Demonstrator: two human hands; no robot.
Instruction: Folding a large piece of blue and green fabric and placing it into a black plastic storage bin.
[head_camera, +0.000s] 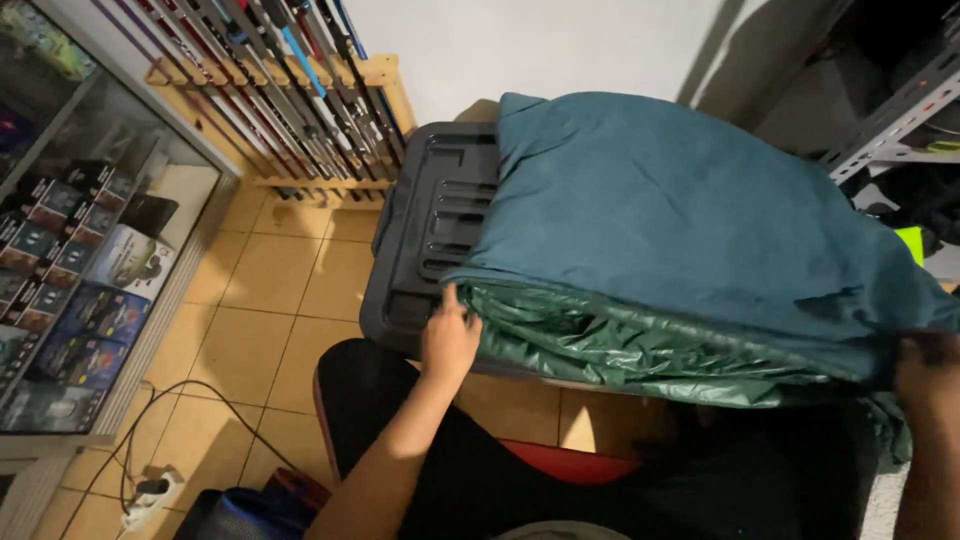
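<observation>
A folded teal sleeping bag (670, 210) with a shiny dark green inner layer (620, 345) lies over a black plastic storage box lid (430, 230). My left hand (449, 338) presses on the near left corner of the green layer, fingers on the fabric edge beside the lid. At the right edge, my right hand (925, 365) grips the bag's near right corner. My lap in dark trousers (480, 470) sits just below the box.
A glass display case (90, 250) with boxed items stands at left. A wooden rack (300, 100) of several rods leans at the back wall. Cables and a power strip (150, 490) lie on the tiled floor. Metal shelving (900, 120) stands at right.
</observation>
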